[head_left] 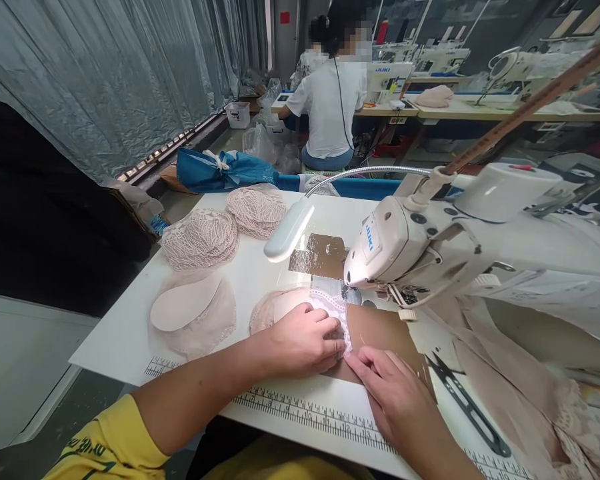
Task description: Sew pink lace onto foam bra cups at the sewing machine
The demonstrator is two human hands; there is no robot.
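Note:
A beige lace bra cup (286, 303) lies on the sewing table in front of the needle area of the sewing machine (395, 247). My left hand (305, 339) rests over it, fingers curled and pressing the lace down. With thumb and forefinger, my right hand (387, 380) pinches the lace edge at its near corner, close to the left fingertips. The lamp lights the lace brightly there. Beneath the work is a brown plate (380, 333) on the tabletop. Thread snips (467, 403) lie to the right of my right hand.
Stacked lace pieces (203, 239) and a second stack (257, 211) sit at the back left. Nearer is a foam pad (185, 303) on sheer fabric. A lamp (290, 233) overhangs the table. Beige fabric (510, 373) drapes at right. A seated person (330, 100) works ahead.

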